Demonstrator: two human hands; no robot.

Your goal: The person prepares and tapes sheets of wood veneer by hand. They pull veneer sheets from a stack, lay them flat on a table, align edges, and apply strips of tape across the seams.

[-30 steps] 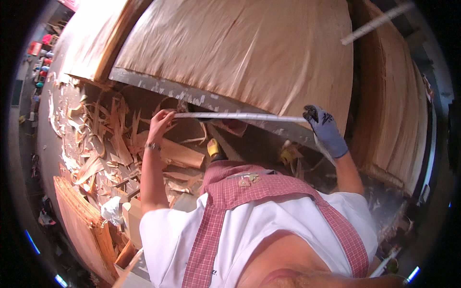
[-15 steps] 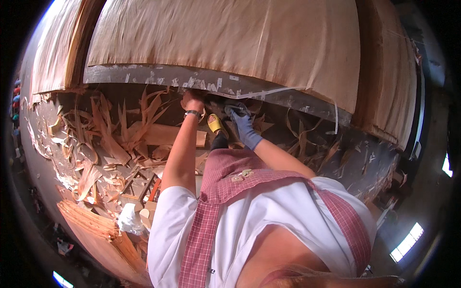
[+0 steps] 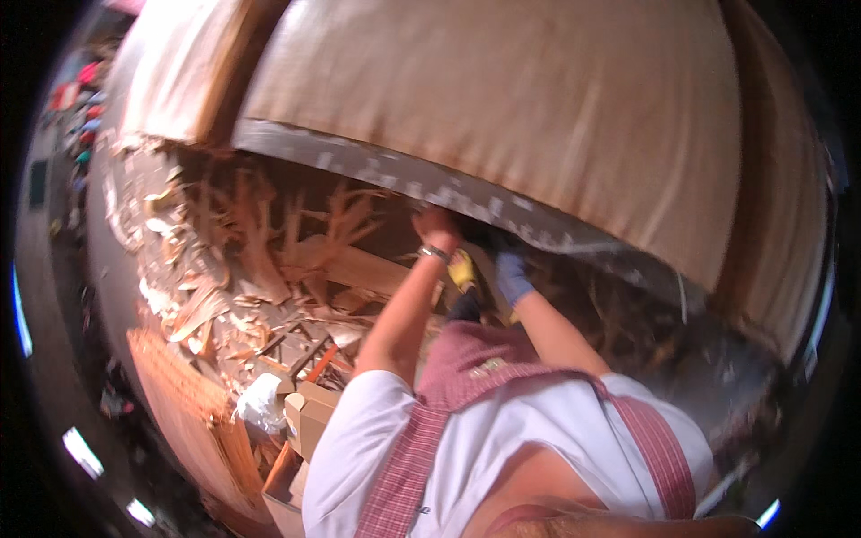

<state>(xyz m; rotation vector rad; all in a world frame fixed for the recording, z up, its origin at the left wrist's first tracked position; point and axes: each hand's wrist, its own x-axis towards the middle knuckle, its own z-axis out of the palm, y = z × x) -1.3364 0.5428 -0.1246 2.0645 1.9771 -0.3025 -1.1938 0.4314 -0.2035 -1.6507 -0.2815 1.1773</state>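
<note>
My left hand [image 3: 437, 228], bare with a dark band on the wrist, reaches to the table's grey edge [image 3: 408, 182]; its fingers are blurred and partly hidden under that edge. Just to its right, my right hand [image 3: 513, 276] wears a blue glove and also reaches below the edge, its fingertips lost in shadow and blur. Whether either hand holds anything does not show. Above both hands, a wide stack of thin wood veneer sheets [image 3: 502, 99] covers the table top. White paper or tape scraps mark the edge strip.
Curled veneer scraps [image 3: 256, 238] litter the floor at left, with a flat board [image 3: 359, 269] among them. Nearer stand a veneer pile [image 3: 179, 386], a white plastic bag [image 3: 260, 402] and a cardboard box [image 3: 309, 417]. My foot in a yellow slipper [image 3: 462, 271] is below the edge.
The whole view has turned and shifted, so the table edge now slopes down to the right. Both hands stay close to the edge; the right one looks more blurred.
</note>
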